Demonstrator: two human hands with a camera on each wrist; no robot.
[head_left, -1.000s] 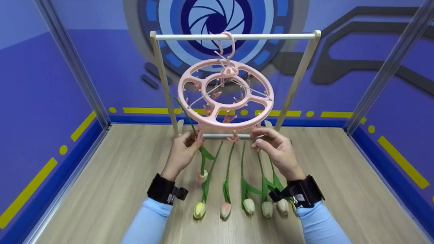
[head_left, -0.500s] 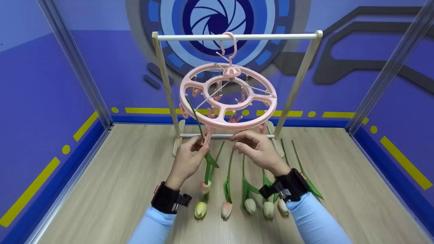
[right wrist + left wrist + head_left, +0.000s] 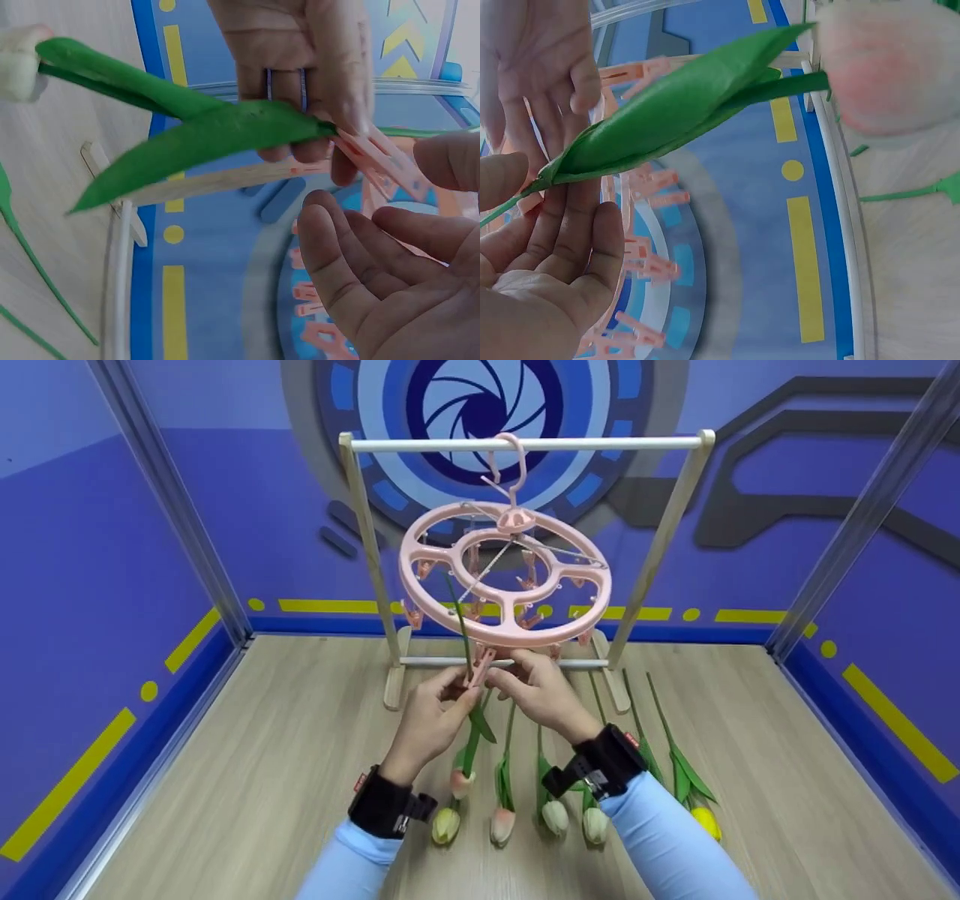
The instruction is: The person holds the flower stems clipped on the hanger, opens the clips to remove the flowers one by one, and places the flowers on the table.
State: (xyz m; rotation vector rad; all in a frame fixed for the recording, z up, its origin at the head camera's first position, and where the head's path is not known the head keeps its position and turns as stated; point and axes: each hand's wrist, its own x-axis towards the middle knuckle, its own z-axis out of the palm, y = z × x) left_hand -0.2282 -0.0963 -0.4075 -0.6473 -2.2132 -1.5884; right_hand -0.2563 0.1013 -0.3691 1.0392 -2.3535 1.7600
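My left hand (image 3: 431, 720) pinches the stem of a tulip (image 3: 652, 120) against a pink clothespin (image 3: 382, 161). The tulip hangs bloom down, its pale pink bloom (image 3: 462, 784) below the hand and the stem end rising past the rim of a round pink clip hanger (image 3: 435, 553). My right hand (image 3: 544, 694) is beside the clothespin, fingers and thumb apart around its free end; the right wrist view shows no firm grip. Whether the clothespin's mouth bites the stem is hard to tell. More pink clothespins dangle from the hanger.
The hanger hooks over the top bar (image 3: 600, 445) of a wooden rack. Several tulips lie on the table (image 3: 300, 750), among them a pink one (image 3: 502, 826), a white one (image 3: 555, 817) and a yellow one (image 3: 706, 823). Patterned blue walls enclose the table.
My left hand has moved right with the tulip and the clothespin. My right hand has come left from the hanger's right side to meet it. The hanger has turned and its clothespins have shifted.
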